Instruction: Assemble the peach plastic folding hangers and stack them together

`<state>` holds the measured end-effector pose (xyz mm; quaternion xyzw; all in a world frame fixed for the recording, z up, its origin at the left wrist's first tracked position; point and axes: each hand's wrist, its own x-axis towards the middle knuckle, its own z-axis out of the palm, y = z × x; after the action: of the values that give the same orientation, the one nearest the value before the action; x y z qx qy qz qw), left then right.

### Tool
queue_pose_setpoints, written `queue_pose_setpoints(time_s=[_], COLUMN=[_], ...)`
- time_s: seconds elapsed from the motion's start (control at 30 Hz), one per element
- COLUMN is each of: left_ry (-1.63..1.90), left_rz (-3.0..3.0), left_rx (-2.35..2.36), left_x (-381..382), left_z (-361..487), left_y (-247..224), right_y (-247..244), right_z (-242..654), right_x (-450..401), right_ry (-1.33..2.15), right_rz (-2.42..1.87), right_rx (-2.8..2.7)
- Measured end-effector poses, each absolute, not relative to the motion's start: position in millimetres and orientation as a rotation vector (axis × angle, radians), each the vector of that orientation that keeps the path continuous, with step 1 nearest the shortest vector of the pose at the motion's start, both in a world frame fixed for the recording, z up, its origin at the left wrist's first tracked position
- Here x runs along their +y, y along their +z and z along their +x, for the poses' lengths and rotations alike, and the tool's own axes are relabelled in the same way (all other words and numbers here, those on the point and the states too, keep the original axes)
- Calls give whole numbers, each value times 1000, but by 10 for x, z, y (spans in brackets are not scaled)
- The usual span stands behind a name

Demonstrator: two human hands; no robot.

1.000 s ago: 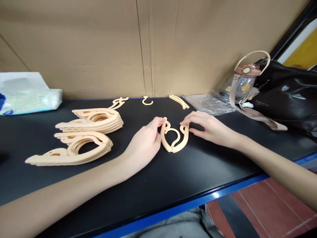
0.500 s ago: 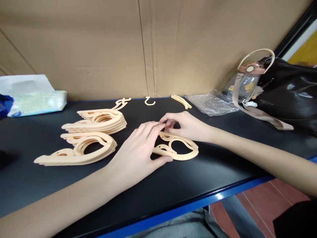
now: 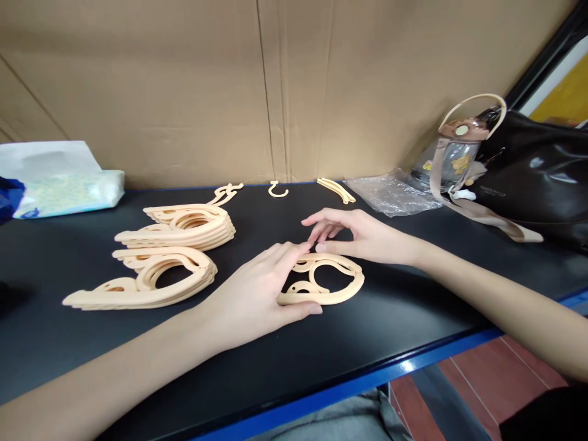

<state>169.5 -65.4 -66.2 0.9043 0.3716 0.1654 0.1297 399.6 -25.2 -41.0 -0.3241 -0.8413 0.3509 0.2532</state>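
Observation:
A beige folding hanger (image 3: pixel 337 297), folded up, lies flat on the black table in front of me. My left hand (image 3: pixel 271 278) spans it from the left, thumb along the near edge and fingers over the far edge, hiding its left end. Just beyond the hanger's far side is my right hand (image 3: pixel 358 236), its fingers loosely bent and apart from the thumb, with nothing visible between them. To the left sit two stacks of the same folded hangers, a nearer stack (image 3: pixel 151 298) and a farther stack (image 3: pixel 206 236).
Along the back lie a loose hook (image 3: pixel 277 190), slim curved strips (image 3: pixel 337 190) and small beige pieces (image 3: pixel 226 193). A clear plastic bag (image 3: pixel 392 193), strapped bottle (image 3: pixel 462 153) and black bag (image 3: pixel 537 177) fill the right. A tissue pack (image 3: pixel 73 193) is at left, cardboard behind.
My right hand has shifted slightly right, its thumb and fingers spreading apart. The hanger has slid a little nearer to me and left, with my left hand still on it.

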Motion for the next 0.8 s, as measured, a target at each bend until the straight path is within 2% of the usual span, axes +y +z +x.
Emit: queue_pose_setpoints(time_s=[0.13,0.33,0.8], left_ry=[578,765,653], left_rz=[2810,3168,3463], left_rx=[1012,982,1030], left_x=[-681,-691,-745], left_z=[1702,1654,1668], left_y=[-586,-544,-440], right_y=[-428,-387,-391], right_z=[3966,3897,3860], right_x=[-277,-354,-372], right_ry=[1057,1473,1602], right_rz=[-919,-899,-865], right_rx=[-2240,-2046,-1927])
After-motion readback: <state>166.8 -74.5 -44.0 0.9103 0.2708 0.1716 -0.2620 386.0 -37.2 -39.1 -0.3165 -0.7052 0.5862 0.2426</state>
